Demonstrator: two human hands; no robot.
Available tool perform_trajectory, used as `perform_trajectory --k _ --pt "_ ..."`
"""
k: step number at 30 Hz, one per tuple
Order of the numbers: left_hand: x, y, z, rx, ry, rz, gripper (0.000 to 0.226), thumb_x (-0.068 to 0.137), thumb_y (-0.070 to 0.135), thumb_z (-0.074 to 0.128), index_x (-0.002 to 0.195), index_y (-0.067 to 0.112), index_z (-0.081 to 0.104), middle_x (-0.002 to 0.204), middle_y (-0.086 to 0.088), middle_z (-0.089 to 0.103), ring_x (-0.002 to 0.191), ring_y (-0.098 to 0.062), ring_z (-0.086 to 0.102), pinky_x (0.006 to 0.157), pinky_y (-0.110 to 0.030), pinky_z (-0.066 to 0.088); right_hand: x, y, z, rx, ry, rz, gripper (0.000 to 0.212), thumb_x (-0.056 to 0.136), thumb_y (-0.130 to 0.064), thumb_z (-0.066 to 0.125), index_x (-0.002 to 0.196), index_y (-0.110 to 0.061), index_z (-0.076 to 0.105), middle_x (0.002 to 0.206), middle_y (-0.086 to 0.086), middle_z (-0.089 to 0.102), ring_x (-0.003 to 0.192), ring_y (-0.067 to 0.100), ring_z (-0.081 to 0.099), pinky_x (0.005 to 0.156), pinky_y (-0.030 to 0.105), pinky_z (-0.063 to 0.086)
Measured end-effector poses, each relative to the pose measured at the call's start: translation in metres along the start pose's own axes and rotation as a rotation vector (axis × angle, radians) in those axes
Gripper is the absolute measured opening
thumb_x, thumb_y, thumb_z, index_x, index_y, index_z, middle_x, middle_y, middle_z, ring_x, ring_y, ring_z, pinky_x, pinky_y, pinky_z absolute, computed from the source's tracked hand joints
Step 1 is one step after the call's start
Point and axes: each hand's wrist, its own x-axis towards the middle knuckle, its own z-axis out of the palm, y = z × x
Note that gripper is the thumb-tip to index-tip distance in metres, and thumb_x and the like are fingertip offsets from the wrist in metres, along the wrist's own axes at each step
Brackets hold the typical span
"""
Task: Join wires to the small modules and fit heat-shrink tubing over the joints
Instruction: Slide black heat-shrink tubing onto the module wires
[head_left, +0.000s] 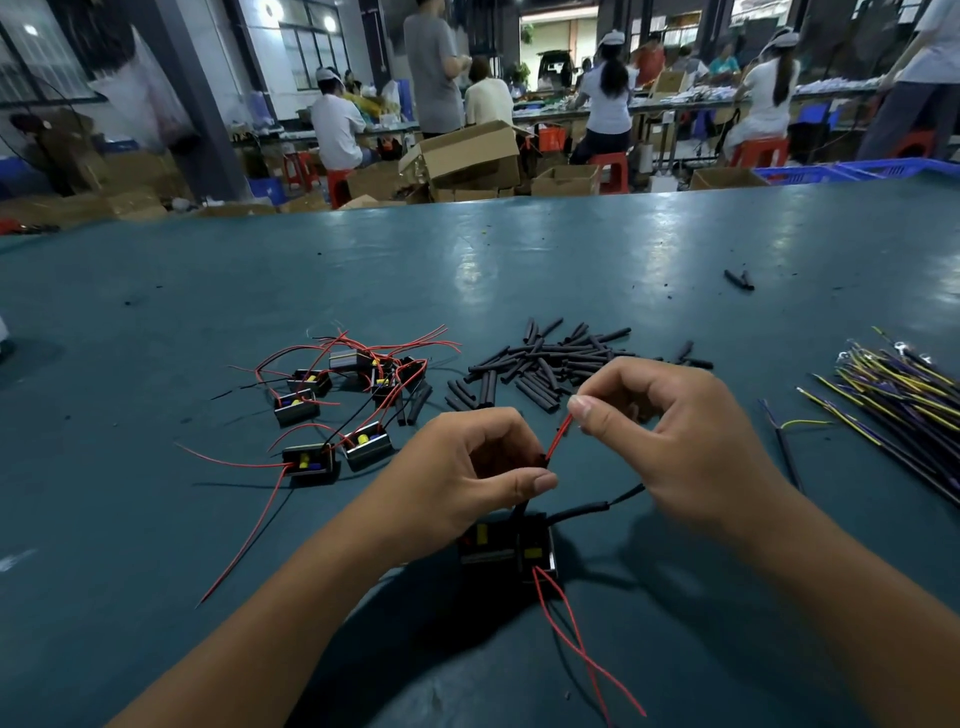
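Head view looks down across a wide teal-green surface (519, 249), glossy, with ceiling lights reflected on it and small black specks scattered over it. The left hand (467, 467) has its grip clenched around a red wire (558, 439), thumb pressed against curled fingers low on the wire. The right hand (670, 421) pinches the upper end of the same wire between thumb and forefinger, so the wire runs taut and slanted between the 2 hands. Just below the hands, a small black module (511, 551) with yellow parts sits on the surface; 2 more red leads (576, 639) trail from it toward the near edge, crossing each other, and a black lead carrying a fitted heat-shrink sleeve (587, 509) runs from it to the right, under the right hand.

To the left lies a loose cluster of modules (337, 415) with red and black wires tangled among them. Beyond the hands is a pile of cut black heat-shrink tubing pieces (545, 364). At the right edge lies a bundle of yellow and purple wires (904, 400), some with ring terminals at the far ends. 2 stray tubing pieces (740, 280) lie farther out, well apart from the pile.

Beyond the surface is a workshop: open cardboard boxes (467, 156) on the floor, red plastic stools (761, 150), a blue crate (857, 171), and several people sitting or standing at long benches, backs turned.
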Motion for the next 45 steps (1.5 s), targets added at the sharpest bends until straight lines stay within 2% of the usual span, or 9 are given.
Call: perform_trajectory --k 6,9,13,21,26,31,39,42,45 --pt "-0.001 -0.001 0.0 0.036 0.005 -0.021 0.016 0.086 0.026 0.077 0.088 0.013 0.067 0.073 -0.003 0.067 0.065 -0.015 0.061 0.066 -0.043 0.056 0.001 0.002 0.002 0.039 -0.035 0.056 0.014 0.091 -0.027 0.069 0.077 -0.025 0.068 0.071 -0.002 0.067 0.066 0.018 0.062 0.061 0.027 0.051" --pt "-0.002 -0.001 -0.002 0.08 0.008 -0.035 0.014 0.088 0.029 0.076 0.091 0.017 0.068 0.079 -0.006 0.068 0.069 -0.02 0.063 0.07 -0.048 0.055 0.004 0.005 0.0 0.147 -0.004 0.115 0.018 0.094 -0.03 0.063 0.079 -0.023 0.07 0.072 -0.003 0.071 0.068 0.011 0.067 0.062 0.018 0.05" --pt "-0.006 -0.003 -0.025 0.246 -0.204 -0.119 0.025 0.087 0.043 0.074 0.109 0.039 0.064 0.104 0.017 0.066 0.092 -0.004 0.062 0.078 -0.025 0.053 0.01 0.019 -0.007 0.123 0.085 0.247 0.023 0.096 -0.009 0.055 0.083 -0.021 0.07 0.073 -0.005 0.073 0.063 0.002 0.063 0.058 0.01 0.045" --pt "-0.01 -0.009 -0.035 0.462 -0.413 -0.195 0.028 0.081 0.046 0.08 0.099 0.042 0.058 0.097 0.019 0.058 0.083 -0.002 0.057 0.07 -0.016 0.045 0.005 0.032 -0.016 -0.263 -0.657 0.22 0.014 0.092 -0.027 0.067 0.099 -0.04 0.068 0.086 -0.018 0.069 0.08 -0.003 0.064 0.069 0.011 0.045" --pt "-0.009 -0.013 -0.031 0.489 -0.371 -0.184 0.029 0.08 0.053 0.078 0.09 0.035 0.058 0.081 0.011 0.059 0.068 -0.004 0.053 0.06 -0.024 0.044 0.012 0.042 -0.027 -0.235 -0.375 0.237 0.005 0.09 -0.026 0.069 0.091 -0.031 0.07 0.077 -0.007 0.07 0.069 0.007 0.063 0.07 0.03 0.052" --pt "-0.007 -0.012 -0.03 0.364 -0.284 -0.237 0.029 0.084 0.06 0.069 0.1 0.037 0.062 0.091 0.025 0.064 0.077 0.0 0.062 0.066 -0.018 0.05 0.017 0.051 -0.036 -0.251 -0.156 0.346 0.014 0.093 -0.025 0.063 0.081 -0.026 0.069 0.067 -0.008 0.07 0.054 0.007 0.058 0.059 0.026 0.045" --pt "-0.001 -0.013 -0.017 0.196 0.213 -0.178 0.025 0.089 0.051 0.066 0.098 0.028 0.064 0.088 0.018 0.068 0.08 -0.015 0.064 0.077 -0.04 0.058 0.01 0.045 -0.028 0.087 -0.358 0.56 0.032 0.097 -0.041 0.055 0.089 -0.014 0.071 0.069 0.0 0.069 0.058 0.012 0.056 0.046 0.02 0.038" --pt "-0.002 -0.013 -0.011 0.179 0.264 -0.133 0.016 0.092 0.042 0.068 0.096 0.028 0.062 0.087 0.018 0.066 0.075 -0.021 0.063 0.074 -0.043 0.058 0.012 0.046 -0.034 -0.144 -0.252 0.477 0.033 0.096 -0.042 0.056 0.081 -0.016 0.069 0.06 -0.004 0.066 0.049 0.005 0.053 0.05 0.022 0.038" --pt "-0.002 -0.014 -0.008 0.257 0.292 -0.07 0.01 0.094 0.04 0.065 0.092 0.032 0.06 0.088 0.023 0.065 0.063 -0.006 0.056 0.063 -0.022 0.051 0.015 0.055 -0.046 -0.559 -0.126 0.432 0.027 0.096 -0.039 0.059 0.077 -0.02 0.065 0.066 -0.003 0.065 0.062 0.01 0.058 0.056 0.027 0.037"
